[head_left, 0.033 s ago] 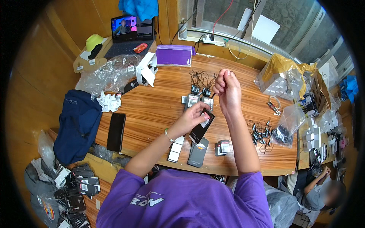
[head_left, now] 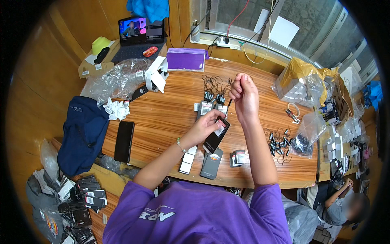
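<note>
My left hand (head_left: 206, 128) is closed on a black hang tag (head_left: 216, 136) that has a white and red sticker. My right hand (head_left: 244, 97) is raised above it with the fingers pinched together. A thin black cord (head_left: 230, 102) runs from that pinch down toward the top of the tag. Just beyond my left hand lie tags with stickers (head_left: 206, 107) and two bunches of black strings (head_left: 213, 94). Below the held tag is a stack of dark grey tags (head_left: 211, 164). White stickers (head_left: 187, 162) lie left of that stack, and smaller tags (head_left: 237, 157) lie right.
Loose black strings (head_left: 279, 142), a clear bag (head_left: 309, 132) and red-handled snips (head_left: 292, 115) sit at the right. A phone (head_left: 124, 141), a blue bag (head_left: 82, 134) and crumpled paper (head_left: 117, 109) lie left. A laptop (head_left: 140, 38) stands at the back. Another person (head_left: 343, 203) is at lower right.
My right hand has shifted very slightly to the right. More of the black cord shows stretched between it and the tag. My left hand keeps its grip on the tag.
</note>
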A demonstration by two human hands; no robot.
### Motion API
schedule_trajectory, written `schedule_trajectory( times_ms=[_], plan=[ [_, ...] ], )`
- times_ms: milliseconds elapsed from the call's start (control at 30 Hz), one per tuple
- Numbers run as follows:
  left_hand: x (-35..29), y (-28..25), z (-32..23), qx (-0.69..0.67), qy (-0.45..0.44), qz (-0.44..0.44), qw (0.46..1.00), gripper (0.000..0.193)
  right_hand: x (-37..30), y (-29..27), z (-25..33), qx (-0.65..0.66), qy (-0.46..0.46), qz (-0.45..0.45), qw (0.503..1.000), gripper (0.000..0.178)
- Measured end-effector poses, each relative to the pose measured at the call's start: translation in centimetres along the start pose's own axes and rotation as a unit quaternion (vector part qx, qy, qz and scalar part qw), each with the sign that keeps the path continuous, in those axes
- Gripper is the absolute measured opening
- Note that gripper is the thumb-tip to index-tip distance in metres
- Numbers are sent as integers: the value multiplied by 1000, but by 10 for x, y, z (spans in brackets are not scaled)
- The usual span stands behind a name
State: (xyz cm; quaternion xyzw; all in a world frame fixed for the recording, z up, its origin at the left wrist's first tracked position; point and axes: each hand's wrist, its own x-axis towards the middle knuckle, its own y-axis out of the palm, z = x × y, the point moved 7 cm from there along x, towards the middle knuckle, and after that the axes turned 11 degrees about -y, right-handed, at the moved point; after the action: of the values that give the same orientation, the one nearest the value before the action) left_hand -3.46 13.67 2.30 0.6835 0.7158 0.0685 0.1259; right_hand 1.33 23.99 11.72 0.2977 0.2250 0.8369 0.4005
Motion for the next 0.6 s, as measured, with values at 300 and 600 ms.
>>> schedule_trajectory(
  times_ms=[300,600],
  plan=[
    [52,-41,16,98,20,-120,988,25,63,-24,-3,-116,32,43,992,21],
    [55,-33,-20,488,76,-276,825,24,115,-43,-53,-217,123,67,966,24]
  ],
)
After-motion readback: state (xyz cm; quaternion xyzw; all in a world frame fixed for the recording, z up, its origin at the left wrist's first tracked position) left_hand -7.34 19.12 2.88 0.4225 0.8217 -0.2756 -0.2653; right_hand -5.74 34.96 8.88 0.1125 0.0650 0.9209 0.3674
